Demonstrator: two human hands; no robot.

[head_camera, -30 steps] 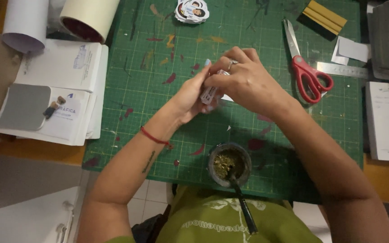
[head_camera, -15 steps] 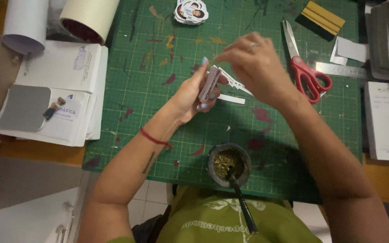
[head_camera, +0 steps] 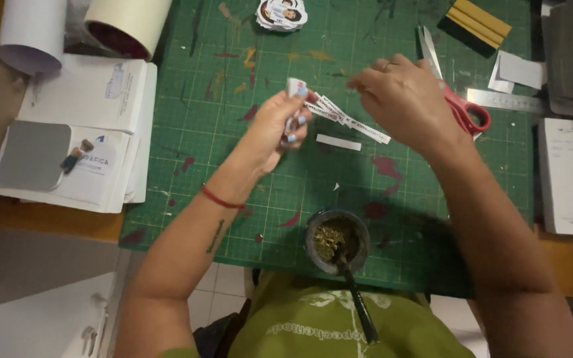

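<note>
- Head view shows the left hand raised over the green cutting mat, fingers closed on a small folded sticker piece held upright.
- Right hand hovers just beside it, fingers pinched together at the end of thin white paper strips that run between the two hands.
- One loose strip lies flat on the mat below them.
- These strips look feather-light, limp and easily creased or torn; a fingertip pinch near an end seems the safest hold.
- Red-handled scissors lie behind the right hand; a round cup with a metal straw stands near the desk edge.
</note>
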